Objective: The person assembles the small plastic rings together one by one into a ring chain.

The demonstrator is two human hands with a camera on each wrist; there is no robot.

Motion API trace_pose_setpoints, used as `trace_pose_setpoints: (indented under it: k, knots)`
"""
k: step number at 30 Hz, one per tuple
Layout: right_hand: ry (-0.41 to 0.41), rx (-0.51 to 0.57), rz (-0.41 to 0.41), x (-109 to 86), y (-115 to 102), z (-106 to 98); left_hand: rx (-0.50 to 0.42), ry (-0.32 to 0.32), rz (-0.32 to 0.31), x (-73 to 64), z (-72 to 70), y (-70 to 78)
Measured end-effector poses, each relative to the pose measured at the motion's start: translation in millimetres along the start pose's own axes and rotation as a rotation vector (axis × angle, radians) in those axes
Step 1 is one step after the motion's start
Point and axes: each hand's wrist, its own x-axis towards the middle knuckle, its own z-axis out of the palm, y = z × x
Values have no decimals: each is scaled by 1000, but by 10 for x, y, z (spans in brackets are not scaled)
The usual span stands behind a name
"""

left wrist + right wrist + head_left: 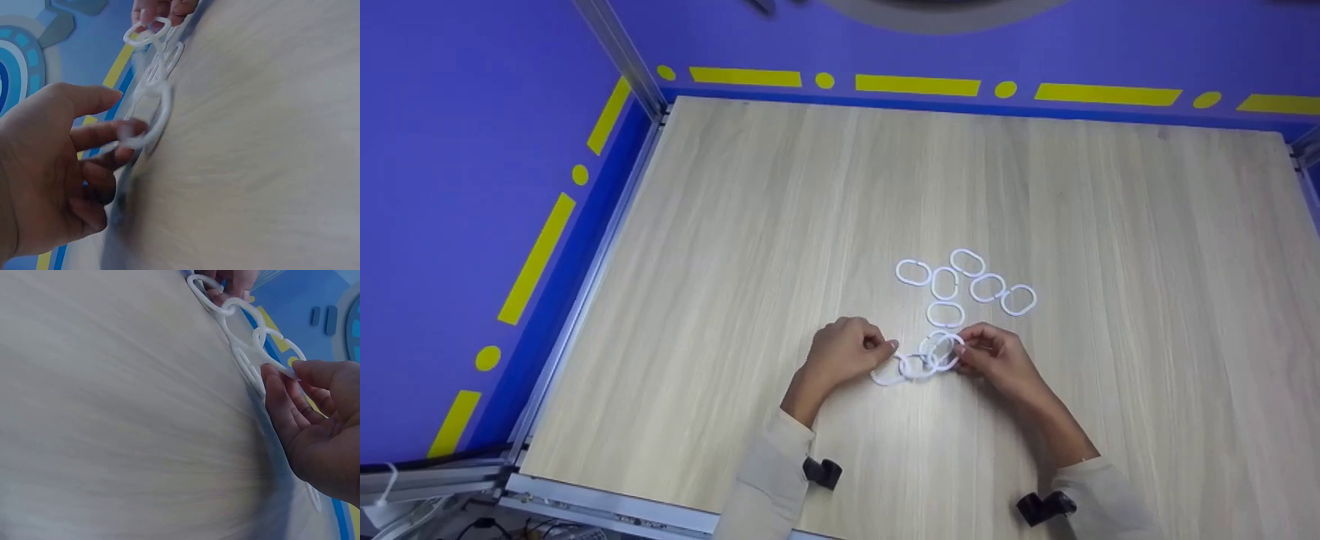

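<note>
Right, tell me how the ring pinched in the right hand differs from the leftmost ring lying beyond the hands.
The pinched ring is held up, tilted, in the right hand; the leftmost ring lies flat on the table, untouched by either hand. The pinched ring is hooked with a neighbouring ring; nothing shows threaded through the leftmost ring. Both are white, slim loops.
</note>
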Motion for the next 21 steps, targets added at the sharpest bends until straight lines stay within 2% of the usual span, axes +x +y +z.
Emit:
trace_pose_setpoints:
  k: [3,5,6,9,13,18,21]
  knots:
    - [-7,17,8,0,31,15,-8,111,23,8,54,112]
    - [0,31,6,6,44,22,-72,156,72,16,133,205]
    - [5,38,5,8,47,26,-117,160,95,16,182,250]
    - [2,77,9,8,57,23,-226,125,132,11,357,368]
    - [-4,144,24,-9,39,22,-350,61,103,9,521,452]
    - [16,196,38,-14,1,14,-480,24,86,28,544,477]
    - [16,215,44,-13,-10,6,-448,20,98,22,503,476]
